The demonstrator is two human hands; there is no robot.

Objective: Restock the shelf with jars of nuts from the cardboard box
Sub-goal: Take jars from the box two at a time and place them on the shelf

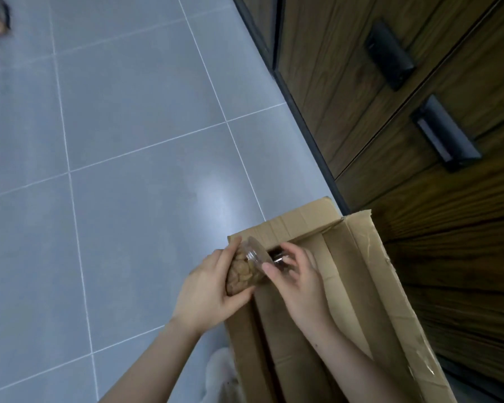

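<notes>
My left hand (208, 289) grips a clear plastic jar of nuts (243, 270), tilted with its clear lid pointing up and away, over the left edge of the open cardboard box (370, 286). My right hand (296, 276) is beside it over the box, fingers curled round a second jar (278, 258) with a dark top, mostly hidden by the fingers. The box stands on the floor with its flaps open; its inside is largely hidden by my arms. No shelf is visible.
Grey tiled floor (128, 170) spreads to the left and ahead. Dark wood cabinet fronts (405, 97) with black recessed handles run along the right, close against the box. A light shoe (221, 370) shows below the box's left side.
</notes>
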